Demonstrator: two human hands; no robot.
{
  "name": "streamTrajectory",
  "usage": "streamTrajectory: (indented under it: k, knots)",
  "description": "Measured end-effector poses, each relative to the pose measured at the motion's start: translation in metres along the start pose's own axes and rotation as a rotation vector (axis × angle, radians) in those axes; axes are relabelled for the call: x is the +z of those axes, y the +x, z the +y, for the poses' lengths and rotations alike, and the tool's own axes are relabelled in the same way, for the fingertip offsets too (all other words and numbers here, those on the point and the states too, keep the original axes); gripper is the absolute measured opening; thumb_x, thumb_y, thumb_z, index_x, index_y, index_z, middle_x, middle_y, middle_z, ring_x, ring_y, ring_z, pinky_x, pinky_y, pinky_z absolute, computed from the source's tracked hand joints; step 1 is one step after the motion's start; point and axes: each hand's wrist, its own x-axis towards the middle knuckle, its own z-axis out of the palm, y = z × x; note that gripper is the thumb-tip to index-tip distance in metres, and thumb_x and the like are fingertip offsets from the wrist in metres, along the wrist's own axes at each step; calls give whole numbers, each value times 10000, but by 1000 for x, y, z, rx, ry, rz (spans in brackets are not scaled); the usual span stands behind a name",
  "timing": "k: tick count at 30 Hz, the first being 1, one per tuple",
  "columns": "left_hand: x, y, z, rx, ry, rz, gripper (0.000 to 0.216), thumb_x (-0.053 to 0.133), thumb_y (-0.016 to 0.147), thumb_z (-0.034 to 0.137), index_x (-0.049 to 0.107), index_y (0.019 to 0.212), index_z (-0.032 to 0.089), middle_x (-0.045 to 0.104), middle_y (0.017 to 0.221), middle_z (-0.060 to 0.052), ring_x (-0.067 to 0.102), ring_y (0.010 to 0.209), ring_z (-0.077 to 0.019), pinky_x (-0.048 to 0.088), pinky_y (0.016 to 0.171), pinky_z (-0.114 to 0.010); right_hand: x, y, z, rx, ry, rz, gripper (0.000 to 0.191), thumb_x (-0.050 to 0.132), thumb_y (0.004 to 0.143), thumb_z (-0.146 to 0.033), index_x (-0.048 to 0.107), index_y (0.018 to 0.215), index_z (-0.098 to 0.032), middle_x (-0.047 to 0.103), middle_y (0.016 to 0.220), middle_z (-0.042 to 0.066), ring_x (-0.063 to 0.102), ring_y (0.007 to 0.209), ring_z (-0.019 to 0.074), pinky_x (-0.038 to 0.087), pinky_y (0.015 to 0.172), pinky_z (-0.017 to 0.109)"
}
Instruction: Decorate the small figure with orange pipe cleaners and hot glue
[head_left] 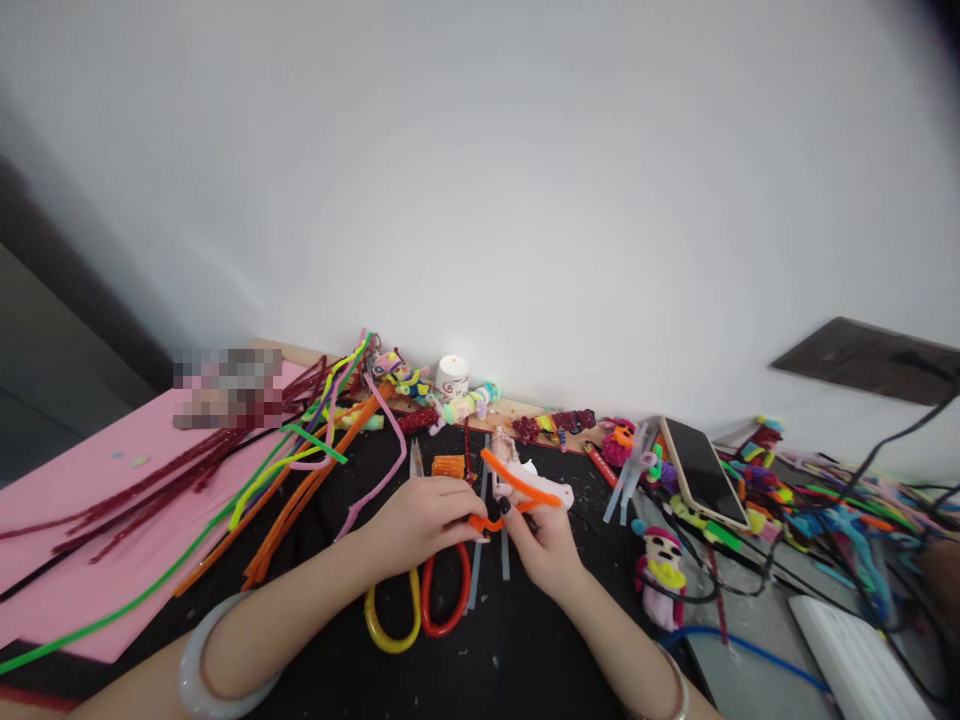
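Note:
A bent orange pipe cleaner (525, 488) runs between my two hands above the black tabletop. My left hand (435, 515) pinches its lower left end. My right hand (546, 545), with dark nail polish on the thumb, grips it between thumb and fingers. Scissors (445, 600) with one yellow and one red handle lie partly under my left hand, their tips showing beyond it. Just behind my right hand is a pale pink glue gun (555, 492), partly covered. Clear glue sticks (505, 556) lie below the hands. A short orange bundle (448, 465) sits behind my left hand.
Long pipe cleaners (281, 500) spread over a pink board (97, 570) at left. Along the wall stand a white cup (452, 376) and several pipe-cleaner figures (556, 424). To the right are a phone (703, 472), a doll figure (661, 578), black cables and a white power strip (859, 655).

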Motion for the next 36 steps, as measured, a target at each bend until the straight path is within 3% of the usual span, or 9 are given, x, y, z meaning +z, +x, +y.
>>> streamTrajectory:
  k: [23, 36]
  knots:
    - [3, 0, 0, -19, -15, 52, 213, 563, 813, 369, 620, 802, 165, 653, 773, -25, 588, 732, -134, 432, 677, -223, 0, -1, -2, 26, 33, -29, 170, 438, 832, -200, 512, 679, -192, 511, 597, -4, 468, 554, 137, 374, 548, 255]
    - [5, -3, -2, -20, 24, 90, 240, 569, 802, 395, 613, 789, 160, 654, 752, -23, 588, 713, -135, 423, 654, -223, 4, -3, -5, 5, -1, -5, 203, 446, 788, -106, 434, 605, -192, 441, 555, -35, 411, 518, 109, 329, 508, 233]
